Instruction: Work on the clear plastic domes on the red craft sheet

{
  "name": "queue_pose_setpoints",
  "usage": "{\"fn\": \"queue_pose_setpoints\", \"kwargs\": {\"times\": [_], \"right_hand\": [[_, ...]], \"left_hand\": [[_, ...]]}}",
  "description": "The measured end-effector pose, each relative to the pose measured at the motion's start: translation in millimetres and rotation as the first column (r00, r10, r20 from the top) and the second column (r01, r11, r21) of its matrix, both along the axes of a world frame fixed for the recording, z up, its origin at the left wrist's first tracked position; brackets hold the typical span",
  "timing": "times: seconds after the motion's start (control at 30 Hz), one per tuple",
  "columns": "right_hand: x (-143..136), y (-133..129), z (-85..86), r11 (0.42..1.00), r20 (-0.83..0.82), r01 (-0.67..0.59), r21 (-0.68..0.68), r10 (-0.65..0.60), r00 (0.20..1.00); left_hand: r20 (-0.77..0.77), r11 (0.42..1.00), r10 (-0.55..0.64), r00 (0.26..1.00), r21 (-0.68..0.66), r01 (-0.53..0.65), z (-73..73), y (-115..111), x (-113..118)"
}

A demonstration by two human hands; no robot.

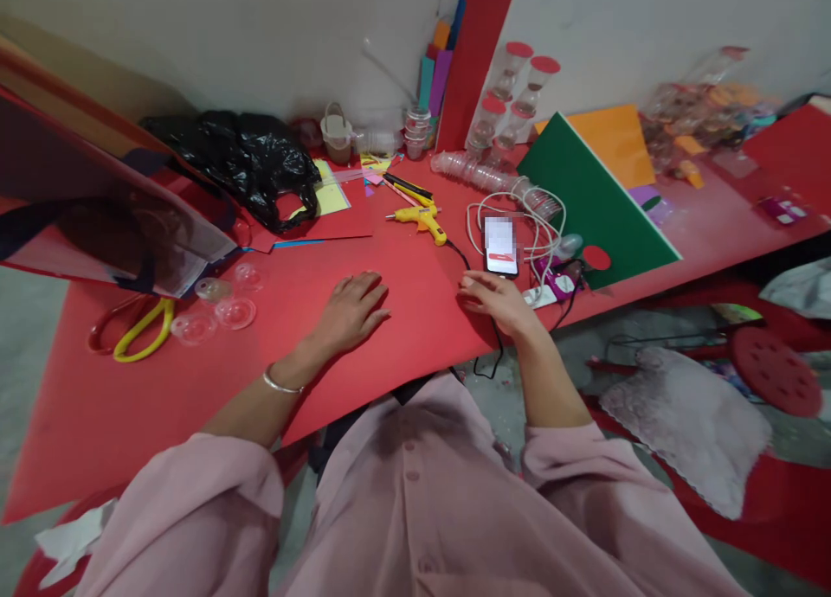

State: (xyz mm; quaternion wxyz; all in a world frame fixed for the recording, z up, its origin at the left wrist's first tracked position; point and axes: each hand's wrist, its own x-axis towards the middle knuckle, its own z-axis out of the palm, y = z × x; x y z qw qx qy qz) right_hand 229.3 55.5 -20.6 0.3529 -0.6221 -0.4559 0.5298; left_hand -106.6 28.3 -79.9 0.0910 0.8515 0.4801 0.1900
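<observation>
My left hand (351, 312) lies palm down on the red table (402, 298), fingers apart and holding nothing. My right hand (494, 301) rests near the table's front edge, its fingers loosely stretched out, with nothing visible in them. Just beyond its fingertips lies a phone (500, 245) with a lit screen. A yellow glue gun (421, 221) is on the table beyond and between both hands, its black cord running toward my right hand. To the left of my left hand are clear plastic pieces (235, 312) and yellow-handled scissors (146, 330).
A black plastic bag (250, 160) sits at the back left. A ridged clear bottle tube (480, 173), a coiled white cable (562, 212) and a green board (594, 203) lie at the right. A red stool (776, 370) stands beyond the table's right front.
</observation>
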Motion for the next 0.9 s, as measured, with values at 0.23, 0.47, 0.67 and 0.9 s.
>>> {"fn": "queue_pose_setpoints", "kwargs": {"times": [0.23,0.47,0.67,0.9], "right_hand": [[30.3,-58.9,14.7,0.999,-0.037,0.026,-0.040,-0.028,0.999],[31.4,-75.7,5.6,0.993,-0.152,0.107,-0.057,-0.115,0.982],[32.2,-66.3,-0.9,0.987,-0.247,0.132,-0.095,-0.152,0.957],[12.7,-63.6,4.8,0.991,-0.231,-0.122,-0.056,0.106,0.967]], "left_hand": [[0.044,1.000,-0.014,0.999,-0.004,0.014,2.7,2.8,-3.4],[-0.018,0.999,-0.001,1.000,0.047,0.001,-0.1,1.6,-0.8],[-0.176,0.996,-0.015,0.984,0.082,0.030,7.9,-4.7,6.9],[-0.152,0.998,-0.016,0.988,-0.066,0.006,32.4,-37.4,19.5]]}}
